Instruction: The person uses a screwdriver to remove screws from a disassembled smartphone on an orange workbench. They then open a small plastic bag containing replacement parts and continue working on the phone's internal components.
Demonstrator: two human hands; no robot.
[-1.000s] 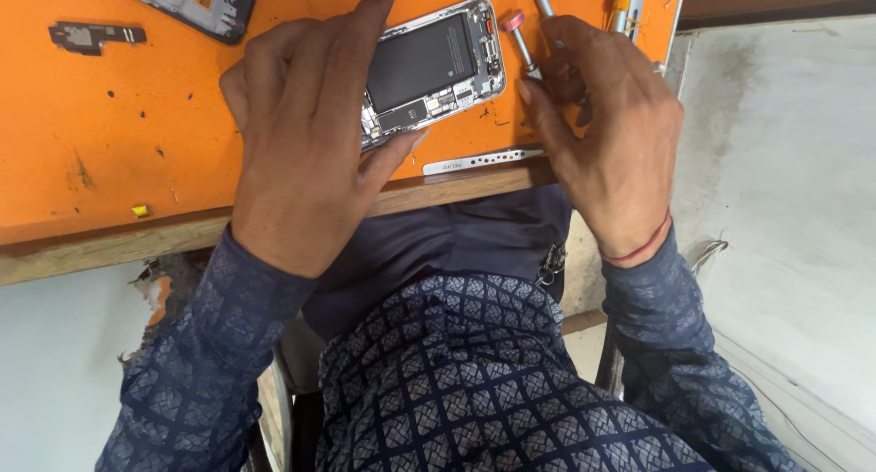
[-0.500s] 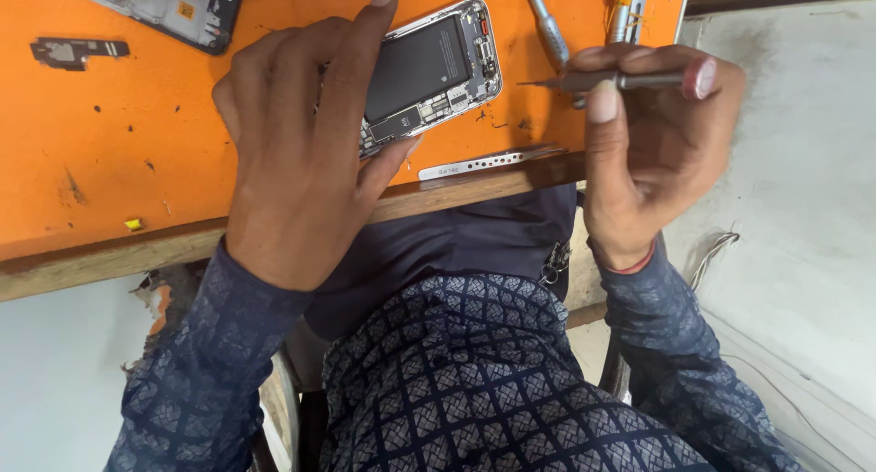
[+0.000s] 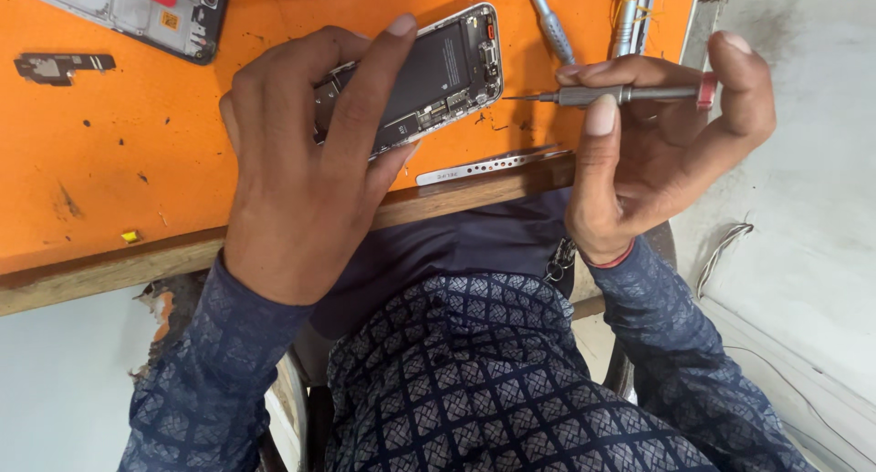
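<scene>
On the orange worktop (image 3: pixel 109 152), left hand (image 3: pixel 310 162) fingers clamp the opened phone (image 3: pixel 429 75), long axis slanting up-right. Right hand (image 3: pixel 657 143) fingers pinch a slim screwdriver (image 3: pixel 620 95), shaft level, tip pointing left at the phone's near corner, just apart. Spare drivers (image 3: pixel 630 15) lie beyond.

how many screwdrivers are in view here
3: one grey screwdriver in the right hand, and two more lying on the orange mat near its top edge, a grey one and a yellow-tipped one. Others may lie beyond the frame.
</scene>
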